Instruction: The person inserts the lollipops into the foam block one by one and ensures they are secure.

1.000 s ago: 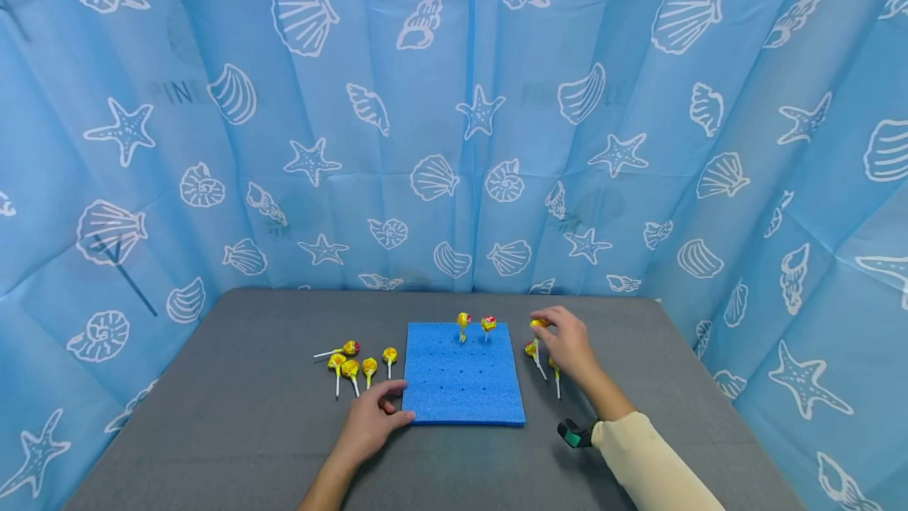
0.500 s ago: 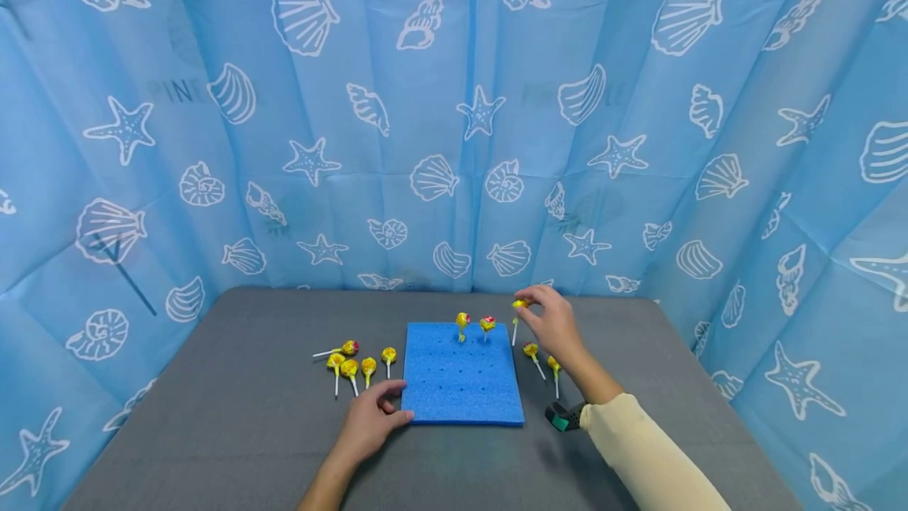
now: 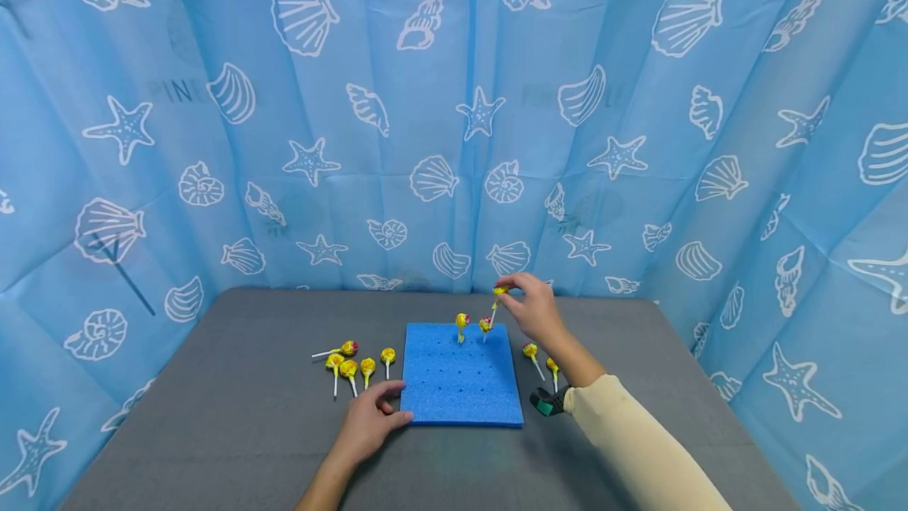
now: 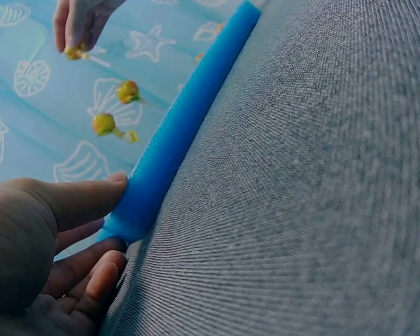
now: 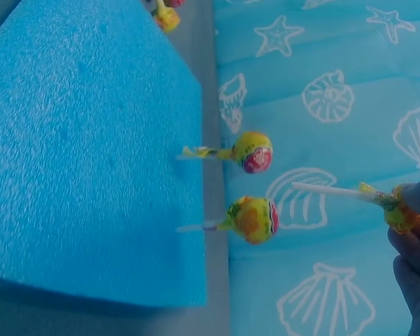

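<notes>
The right hand (image 3: 535, 310) pinches a yellow-wrapped lollipop (image 3: 500, 290) by its head, above the far right part of a blue foam board (image 3: 454, 404). In the right wrist view the held lollipop's white stick (image 5: 329, 189) points toward the board, apart from it. Two lollipops stand upright in the board near its far edge, a left one (image 3: 463, 321) and a right one (image 3: 485, 325). The left hand (image 3: 369, 423) rests at the board's near left corner, thumb and fingers touching its edge. Rows of small holes (image 3: 461, 371) mark the board's top.
Several lollipops (image 3: 348, 369) lie on the grey table (image 3: 248, 416) left of the board. Two more, one (image 3: 531, 352) nearer the board and another (image 3: 553, 367), lie to its right. A blue shell-print curtain (image 3: 454, 140) hangs behind the table.
The right hand has carried the lollipop left and upward from the right-hand pile to above the board's far right corner. The left hand and board stay nearly still.
</notes>
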`<state>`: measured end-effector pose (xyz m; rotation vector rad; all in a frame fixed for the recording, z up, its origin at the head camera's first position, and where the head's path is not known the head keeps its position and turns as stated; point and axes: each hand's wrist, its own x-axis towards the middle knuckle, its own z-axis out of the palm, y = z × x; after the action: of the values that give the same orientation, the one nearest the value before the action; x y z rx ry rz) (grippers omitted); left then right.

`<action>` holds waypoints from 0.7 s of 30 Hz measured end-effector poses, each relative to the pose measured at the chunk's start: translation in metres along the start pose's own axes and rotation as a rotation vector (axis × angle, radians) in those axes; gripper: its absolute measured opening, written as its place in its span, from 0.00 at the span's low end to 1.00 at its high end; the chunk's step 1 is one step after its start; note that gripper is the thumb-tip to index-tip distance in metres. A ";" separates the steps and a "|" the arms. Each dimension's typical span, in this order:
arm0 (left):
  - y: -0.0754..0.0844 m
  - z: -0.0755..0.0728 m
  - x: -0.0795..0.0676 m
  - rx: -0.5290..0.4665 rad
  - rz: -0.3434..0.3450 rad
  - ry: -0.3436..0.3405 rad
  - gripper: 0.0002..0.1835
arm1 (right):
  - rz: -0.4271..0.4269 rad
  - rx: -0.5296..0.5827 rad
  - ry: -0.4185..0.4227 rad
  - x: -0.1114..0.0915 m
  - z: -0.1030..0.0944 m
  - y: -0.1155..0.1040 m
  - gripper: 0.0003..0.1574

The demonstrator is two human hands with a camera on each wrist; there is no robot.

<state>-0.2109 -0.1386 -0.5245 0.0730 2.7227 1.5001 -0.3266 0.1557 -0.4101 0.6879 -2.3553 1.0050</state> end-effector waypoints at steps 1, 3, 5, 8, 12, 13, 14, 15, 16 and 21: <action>0.000 0.000 0.000 -0.001 -0.001 -0.001 0.27 | -0.001 0.000 -0.003 0.001 0.002 -0.001 0.08; -0.001 -0.001 0.000 -0.004 -0.002 -0.004 0.27 | 0.007 0.005 -0.003 0.003 0.005 -0.004 0.08; -0.002 -0.001 0.000 -0.009 -0.002 -0.009 0.27 | 0.010 0.013 0.000 0.005 0.009 -0.006 0.07; -0.002 -0.001 0.000 -0.010 -0.004 -0.017 0.27 | 0.000 0.016 0.004 0.007 0.014 -0.010 0.07; -0.002 -0.001 0.000 -0.006 -0.007 -0.024 0.28 | -0.018 0.008 0.009 0.008 0.022 -0.011 0.07; -0.002 -0.001 0.000 -0.004 -0.007 -0.025 0.28 | -0.023 0.005 0.010 0.008 0.024 -0.011 0.07; -0.001 -0.001 0.000 -0.004 -0.008 -0.027 0.28 | -0.023 0.003 0.011 0.009 0.026 -0.010 0.07; -0.001 -0.001 0.000 -0.004 -0.008 -0.027 0.28 | -0.026 0.005 0.011 0.009 0.028 -0.010 0.07; -0.001 -0.001 0.000 -0.004 -0.008 -0.028 0.28 | -0.031 0.007 0.012 0.010 0.030 -0.011 0.07; -0.002 -0.002 0.001 -0.013 -0.005 -0.025 0.27 | -0.079 0.015 0.025 0.015 0.039 -0.013 0.07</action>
<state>-0.2120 -0.1410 -0.5247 0.0837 2.6917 1.5047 -0.3396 0.1145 -0.4185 0.7642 -2.2828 0.9922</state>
